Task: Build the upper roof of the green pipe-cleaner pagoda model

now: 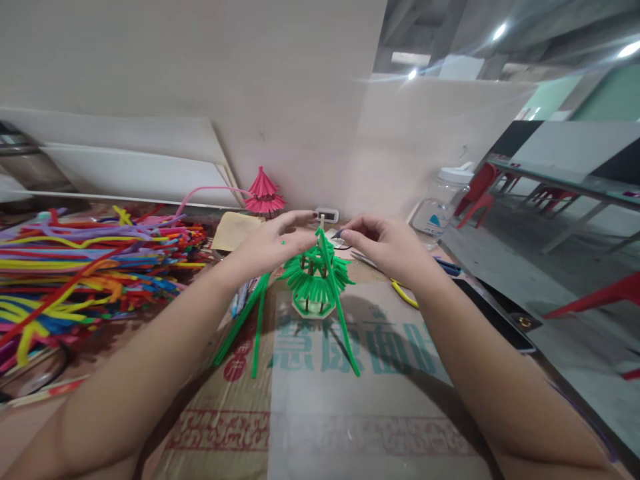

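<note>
A small pagoda model [317,280] with green pipe-cleaner roofs, brown posts and a pale octagonal base stands upright on the worktop. One long green pipe cleaner [345,333] is bent over its top and slants down to the front right. My left hand [283,237] is at the upper left of the model, fingers stretched and apart from the thumb, whose tip is close to the peak; contact cannot be made out. To the right of the peak, my right hand [380,240] pinches a small dark pointed thing [337,234], mostly hidden. More green pipe cleaners [259,327] lie left of the model.
A heap of multicoloured pipe cleaners [100,267] covers the left side. Behind are a pink pipe-cleaner roof [263,193], a tan sheet [237,231] and a small device with a dark display [327,215]. A clear bottle [440,207] and a dark flat device [493,313] are on the right.
</note>
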Tool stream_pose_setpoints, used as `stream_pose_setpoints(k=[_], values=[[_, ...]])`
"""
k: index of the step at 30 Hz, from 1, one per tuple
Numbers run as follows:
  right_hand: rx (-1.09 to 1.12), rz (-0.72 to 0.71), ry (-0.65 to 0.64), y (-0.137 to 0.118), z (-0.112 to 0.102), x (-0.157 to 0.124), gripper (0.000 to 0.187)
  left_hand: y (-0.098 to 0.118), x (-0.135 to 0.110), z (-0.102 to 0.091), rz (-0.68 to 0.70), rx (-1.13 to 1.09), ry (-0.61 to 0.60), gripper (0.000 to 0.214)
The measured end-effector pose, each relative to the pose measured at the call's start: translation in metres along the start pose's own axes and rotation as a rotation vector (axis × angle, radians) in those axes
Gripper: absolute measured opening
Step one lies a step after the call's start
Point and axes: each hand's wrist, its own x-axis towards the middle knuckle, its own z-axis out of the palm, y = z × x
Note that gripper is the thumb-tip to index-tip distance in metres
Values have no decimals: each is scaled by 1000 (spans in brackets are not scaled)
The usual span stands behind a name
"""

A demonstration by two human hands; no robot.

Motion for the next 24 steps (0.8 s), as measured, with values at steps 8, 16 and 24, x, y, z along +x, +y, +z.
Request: stream_pose_setpoints(k=[8, 16, 24], values=[[17, -26, -52, -3, 19, -1, 28, 14, 1, 21, -31, -29, 156, 43], [54, -18, -30, -5, 34, 0, 24, 7, 3, 24, 44, -84, 144, 31], [79, -4, -14, -5, 36, 0, 22, 8, 3, 23, 37, -67, 135, 33]])
